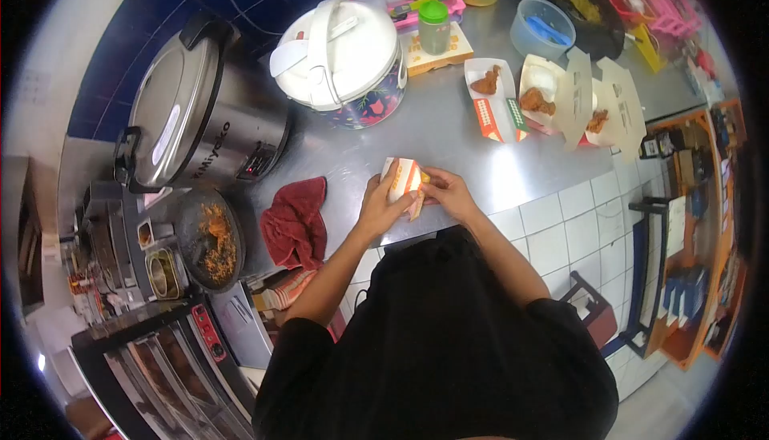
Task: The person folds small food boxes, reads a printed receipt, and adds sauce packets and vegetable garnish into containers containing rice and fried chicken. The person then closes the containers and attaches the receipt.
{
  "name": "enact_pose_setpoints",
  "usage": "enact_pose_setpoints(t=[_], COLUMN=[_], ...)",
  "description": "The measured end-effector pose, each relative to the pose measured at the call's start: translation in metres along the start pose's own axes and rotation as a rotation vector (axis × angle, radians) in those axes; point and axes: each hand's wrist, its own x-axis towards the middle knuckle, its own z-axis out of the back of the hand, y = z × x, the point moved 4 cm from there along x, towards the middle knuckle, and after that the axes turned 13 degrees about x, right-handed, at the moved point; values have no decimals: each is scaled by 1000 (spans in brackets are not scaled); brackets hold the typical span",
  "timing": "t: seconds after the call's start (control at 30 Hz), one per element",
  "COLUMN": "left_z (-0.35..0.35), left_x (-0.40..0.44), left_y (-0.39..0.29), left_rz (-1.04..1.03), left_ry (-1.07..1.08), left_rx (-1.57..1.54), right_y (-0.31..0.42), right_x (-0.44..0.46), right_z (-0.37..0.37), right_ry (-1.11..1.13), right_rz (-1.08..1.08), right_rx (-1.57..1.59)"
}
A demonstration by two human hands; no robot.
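Both hands hold a small white paper food box [401, 179] with orange and red print, just above the front edge of the steel table. My left hand [381, 204] wraps its left side, with the thumb across the front. My right hand [447, 195] pinches the box's right edge. Whether the box has anything inside cannot be seen. Farther right on the table stand three open paper boxes: one box [502, 112] with a piece of fried chicken, a second box [535, 80] with rice and chicken, and a third box [621, 108] with chicken, its flaps raised.
A dark red cloth [295, 220] lies left of my hands, beside a stone mortar [210, 240] with orange-brown crumbs. Behind stand a large rice cooker [180, 108] and a white-lidded rice container [340, 48]. A blue tub [543, 28] and a dark pan [581, 0] stand at the back right.
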Motion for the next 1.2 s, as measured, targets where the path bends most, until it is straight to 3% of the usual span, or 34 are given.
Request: enact_pose_setpoints(t=[0.07,0.1,0.17,0.23,0.3,0.33,0.4,0.47,0.6,0.9,0.97,1.2], left_z=[15,-24,-6,-8,-16,5,12,2,-24,-90,-118,-226], left_x=[-11,6,-3,1,13,9,8,7,2,-6,-7,-20], left_y=[15,-15,-18,1,16,-13,-26,-34,-63,-166,-204,-327], left_rz=[84,49,-8,-54,38,98,119,131,153,2,-32,-126], left_ry=[-66,-64,-90,-105,-4,61,86,160,303,487,509,567], left_rx=[-281,-357,-74,-22,-430,-613,-668,-741,-788,-675,-666,-610], right_y=[-11,19,20,6,-1,-1,4,16,19,48,54,65], right_x=[7,-6,-7,-6,-16,-28,-54,-86,-120,-204,-227,-314], right_z=[-19,23,1,-6,-4,-9,-23,-44,-40,25,56,176], right_ry=[110,68,87,31,-41,35,89,80,-186,-444,-452,-615], right_rz=[5,8,44,102,160,194,232,459,564,593,610,748], right_rx=[-48,-121,0,58,100,170,236,-140,-266,-204,14,301])
